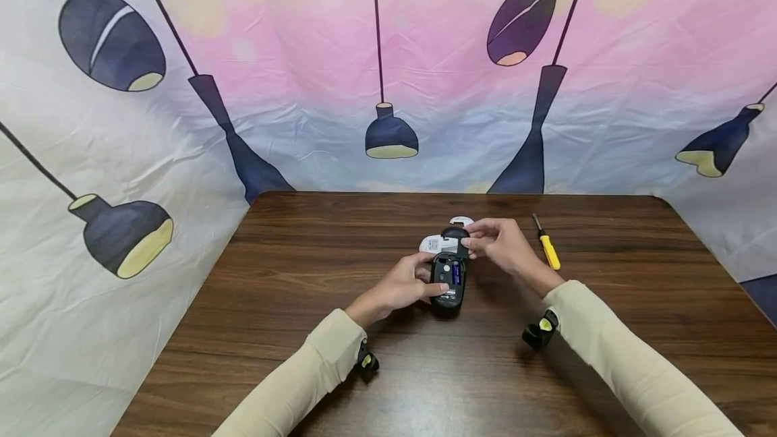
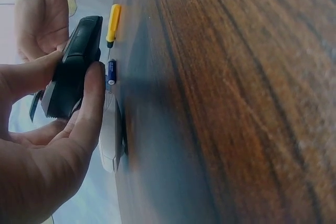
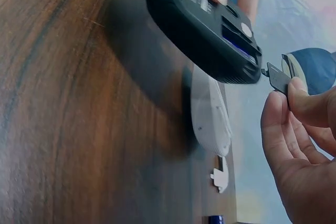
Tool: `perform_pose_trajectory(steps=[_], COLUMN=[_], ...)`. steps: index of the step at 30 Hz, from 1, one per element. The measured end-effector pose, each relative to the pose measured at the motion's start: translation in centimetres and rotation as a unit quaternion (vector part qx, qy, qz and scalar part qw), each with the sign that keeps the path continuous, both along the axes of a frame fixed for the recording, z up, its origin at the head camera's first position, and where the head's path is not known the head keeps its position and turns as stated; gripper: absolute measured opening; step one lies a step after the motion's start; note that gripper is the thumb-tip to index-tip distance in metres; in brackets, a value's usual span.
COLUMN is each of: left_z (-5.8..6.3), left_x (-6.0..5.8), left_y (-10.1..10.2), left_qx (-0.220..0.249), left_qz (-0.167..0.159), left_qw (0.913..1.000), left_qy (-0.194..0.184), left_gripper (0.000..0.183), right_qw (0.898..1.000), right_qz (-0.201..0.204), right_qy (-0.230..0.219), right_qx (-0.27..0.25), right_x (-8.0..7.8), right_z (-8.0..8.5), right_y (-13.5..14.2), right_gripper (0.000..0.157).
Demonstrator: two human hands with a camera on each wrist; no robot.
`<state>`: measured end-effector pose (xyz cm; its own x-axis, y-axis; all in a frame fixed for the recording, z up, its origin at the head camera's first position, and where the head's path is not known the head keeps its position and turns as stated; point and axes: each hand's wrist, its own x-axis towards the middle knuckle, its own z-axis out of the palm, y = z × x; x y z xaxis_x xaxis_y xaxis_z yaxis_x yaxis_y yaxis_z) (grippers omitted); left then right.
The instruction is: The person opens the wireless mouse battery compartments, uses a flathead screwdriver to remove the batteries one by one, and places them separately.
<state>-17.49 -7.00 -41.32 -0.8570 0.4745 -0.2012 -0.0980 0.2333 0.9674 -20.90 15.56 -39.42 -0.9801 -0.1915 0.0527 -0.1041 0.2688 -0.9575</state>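
Observation:
My left hand (image 1: pixel 400 283) grips a black computer mouse (image 1: pixel 448 285) by its sides, underside up and raised over the table. Its battery compartment lies open, with a blue battery (image 1: pixel 456 272) in it. Thumb and fingers of my right hand (image 1: pixel 504 246) pinch a thin black battery cover (image 3: pixel 279 78) just beyond the mouse's far end. In the right wrist view a narrow gap separates the cover from the mouse. Behind them, a white mouse (image 3: pixel 209 109) lies on the table, partly hidden in the head view.
A white battery cover (image 3: pixel 221 177) lies past the white mouse on the wooden table (image 1: pixel 291 302). A loose blue battery (image 2: pixel 111 72) is also there. To the right rests a yellow-handled screwdriver (image 1: pixel 549 250). A printed cloth (image 1: pixel 328 73) hangs behind the table.

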Motion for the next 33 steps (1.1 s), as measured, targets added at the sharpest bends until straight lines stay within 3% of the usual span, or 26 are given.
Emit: perform_pose_trajectory(steps=[8, 23, 33], left_z=[0.2, 0.2, 0.3], left_x=[0.0, -0.2, -0.1], left_y=[-0.3, -0.7, -0.7], left_qx=[-0.008, -0.007, -0.015], left_qz=[0.003, 0.027, 0.022], left_qw=[1.0, 0.9996, 0.9996], left_qy=[-0.002, -0.004, 0.001], left_gripper=[0.073, 0.073, 0.074], right_qw=[1.0, 0.998, 0.993], right_qz=[-0.012, 0.018, 0.016], right_qy=[-0.006, -0.034, -0.029], right_qx=[0.01, 0.041, 0.113], right_x=[-0.1, 0.9, 0.9], right_z=[0.0, -1.8, -3.3], right_y=[1.8, 4.6, 4.9], right_gripper=[0.03, 0.03, 0.019])
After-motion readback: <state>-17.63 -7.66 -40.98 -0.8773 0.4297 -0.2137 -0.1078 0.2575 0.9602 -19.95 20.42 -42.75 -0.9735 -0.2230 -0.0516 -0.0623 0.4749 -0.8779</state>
